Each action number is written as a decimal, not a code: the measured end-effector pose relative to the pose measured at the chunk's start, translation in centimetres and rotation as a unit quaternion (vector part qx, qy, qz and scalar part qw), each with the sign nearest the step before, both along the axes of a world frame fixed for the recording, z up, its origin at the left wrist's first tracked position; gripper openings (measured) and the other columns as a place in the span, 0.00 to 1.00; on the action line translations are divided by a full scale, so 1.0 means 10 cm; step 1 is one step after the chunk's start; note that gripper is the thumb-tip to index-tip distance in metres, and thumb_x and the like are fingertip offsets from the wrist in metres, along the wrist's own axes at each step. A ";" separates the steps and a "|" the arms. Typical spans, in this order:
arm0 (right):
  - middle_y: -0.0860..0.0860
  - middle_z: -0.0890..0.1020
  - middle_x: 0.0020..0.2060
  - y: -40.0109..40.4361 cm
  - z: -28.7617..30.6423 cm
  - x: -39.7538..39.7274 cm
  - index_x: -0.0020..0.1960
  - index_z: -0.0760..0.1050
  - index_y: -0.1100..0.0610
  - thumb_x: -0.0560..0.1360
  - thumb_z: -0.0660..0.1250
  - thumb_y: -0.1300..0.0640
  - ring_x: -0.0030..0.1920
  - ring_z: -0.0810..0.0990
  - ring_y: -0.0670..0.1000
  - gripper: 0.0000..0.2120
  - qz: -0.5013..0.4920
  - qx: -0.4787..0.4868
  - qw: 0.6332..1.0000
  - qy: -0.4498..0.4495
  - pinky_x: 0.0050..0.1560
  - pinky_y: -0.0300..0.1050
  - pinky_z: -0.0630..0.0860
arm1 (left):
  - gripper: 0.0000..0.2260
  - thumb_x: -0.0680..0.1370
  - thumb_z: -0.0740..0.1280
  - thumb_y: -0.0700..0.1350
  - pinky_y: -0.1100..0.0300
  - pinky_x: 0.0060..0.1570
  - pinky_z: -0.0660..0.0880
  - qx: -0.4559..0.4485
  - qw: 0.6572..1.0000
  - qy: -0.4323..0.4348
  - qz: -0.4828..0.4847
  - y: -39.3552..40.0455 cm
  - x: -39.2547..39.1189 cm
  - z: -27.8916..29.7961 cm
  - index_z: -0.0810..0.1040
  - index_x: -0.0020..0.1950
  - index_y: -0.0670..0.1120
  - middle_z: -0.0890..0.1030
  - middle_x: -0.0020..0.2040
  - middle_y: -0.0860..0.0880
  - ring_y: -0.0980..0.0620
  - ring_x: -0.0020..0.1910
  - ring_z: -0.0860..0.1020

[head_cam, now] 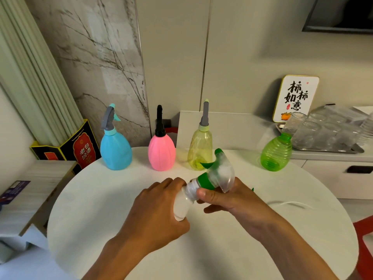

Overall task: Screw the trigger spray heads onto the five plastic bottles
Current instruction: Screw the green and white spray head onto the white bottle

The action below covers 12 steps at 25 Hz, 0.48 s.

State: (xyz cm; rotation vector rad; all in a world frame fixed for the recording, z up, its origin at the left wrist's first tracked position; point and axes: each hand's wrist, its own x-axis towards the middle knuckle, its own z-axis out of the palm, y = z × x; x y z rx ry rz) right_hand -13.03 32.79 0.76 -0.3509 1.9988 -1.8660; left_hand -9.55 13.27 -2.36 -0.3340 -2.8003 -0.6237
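Observation:
My left hand (159, 211) grips a white bottle (184, 203), tilted above the round white table (101, 209). My right hand (226, 197) holds a clear spray head with a green collar (220, 174) at the bottle's threaded neck. At the table's far edge stand a blue bottle (115, 151), a pink bottle (161, 152) and a yellow bottle (199, 150), each with a spray head on. A green bottle (276, 153) stands at the far right with no head. A thin white tube (290, 204) lies on the table right of my right hand.
A tray of upturned glass cups (323, 132) and a framed sign (295, 98) stand on the counter behind the green bottle. A black and yellow box (76, 146) leans at the back left. A red stool edge (365, 239) shows at the right.

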 end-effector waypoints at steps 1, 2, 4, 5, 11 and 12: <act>0.47 0.88 0.46 -0.01 0.01 0.02 0.50 0.84 0.43 0.64 0.77 0.43 0.49 0.85 0.47 0.15 -0.006 0.031 1.000 0.002 0.47 0.46 0.82 | 0.20 0.62 0.68 0.60 0.61 0.35 0.77 0.009 1.000 -0.004 -0.001 -0.01 0.00 0.01 0.60 0.47 0.64 0.71 0.37 0.63 0.57 0.36 0.75; 0.44 0.87 0.47 -0.03 0.00 0.03 0.52 0.82 0.41 0.63 0.78 0.40 0.49 0.84 0.46 0.19 -0.016 0.054 0.998 0.008 0.47 0.46 0.82 | 0.19 0.62 0.68 0.60 0.62 0.34 0.77 0.013 1.000 -0.009 -0.001 -0.02 -0.01 0.02 0.61 0.47 0.64 0.71 0.37 0.63 0.58 0.37 0.75; 0.39 0.82 0.59 -0.06 -0.03 0.03 0.65 0.72 0.38 0.59 0.81 0.38 0.58 0.80 0.44 0.36 -0.061 0.078 0.994 0.043 0.52 0.42 0.79 | 0.19 0.62 0.67 0.61 0.65 0.33 0.74 0.008 1.000 -0.018 -0.008 -0.04 -0.02 0.03 0.62 0.47 0.64 0.73 0.38 0.62 0.58 0.37 0.75; 0.36 0.74 0.66 -0.05 -0.04 0.03 0.72 0.61 0.36 0.57 0.80 0.36 0.65 0.74 0.43 0.48 -0.087 0.097 0.988 0.085 0.59 0.40 0.75 | 0.19 0.62 0.67 0.61 0.66 0.34 0.73 0.004 1.000 -0.023 -0.012 -0.04 -0.02 0.03 0.62 0.48 0.63 0.74 0.39 0.62 0.58 0.37 0.75; 0.33 0.62 0.73 0.17 0.04 -0.01 0.76 0.55 0.41 0.71 0.64 0.30 0.73 0.59 0.38 0.39 -0.044 0.245 0.894 0.372 0.71 0.42 0.62 | 0.20 0.62 0.69 0.61 0.62 0.37 0.77 0.006 0.997 -0.071 -0.028 -0.14 -0.04 0.08 0.66 0.49 0.61 0.76 0.42 0.60 0.57 0.40 0.76; 0.38 0.68 0.70 0.22 0.08 -0.03 0.73 0.63 0.45 0.72 0.65 0.33 0.72 0.63 0.41 0.34 -0.035 0.250 0.879 0.405 0.70 0.45 0.65 | 0.20 0.62 0.69 0.60 0.60 0.38 0.78 -0.008 0.997 -0.072 -0.035 -0.16 -0.04 0.09 0.66 0.49 0.61 0.76 0.42 0.59 0.57 0.40 0.76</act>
